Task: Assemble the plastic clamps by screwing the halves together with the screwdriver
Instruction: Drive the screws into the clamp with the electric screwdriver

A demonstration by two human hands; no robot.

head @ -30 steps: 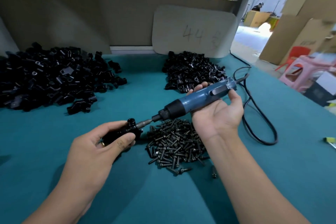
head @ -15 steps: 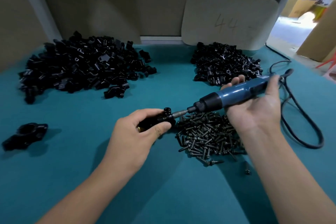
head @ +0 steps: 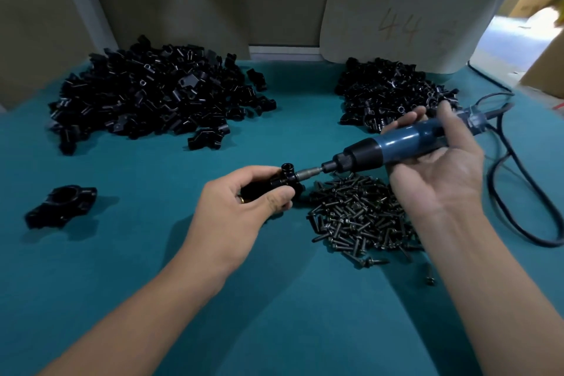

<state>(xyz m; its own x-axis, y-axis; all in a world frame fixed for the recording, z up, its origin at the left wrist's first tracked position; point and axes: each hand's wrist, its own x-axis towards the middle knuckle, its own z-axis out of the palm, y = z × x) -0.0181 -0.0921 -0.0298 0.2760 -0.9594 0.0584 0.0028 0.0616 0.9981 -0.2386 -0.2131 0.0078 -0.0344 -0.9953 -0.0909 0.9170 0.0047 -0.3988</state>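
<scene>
Teal table [head: 128, 268]: unchanged grip on screwdriver [head: 406, 143], clamp [head: 274, 185].

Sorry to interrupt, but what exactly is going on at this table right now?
A person is assembling black plastic clamps. The left hand grips a clamp while the right hand holds a blue electric screwdriver, its bit against the clamp. A pile of screws lies beside them, and one clamp sits apart on the left.

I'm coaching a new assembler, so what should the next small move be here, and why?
Probably run the screwdriver to drive the screw home. Its bit already meets the side of the clamp that the left hand grips, while the right hand holds the tool in line. Whether the screw is fully seated cannot be told.
</scene>
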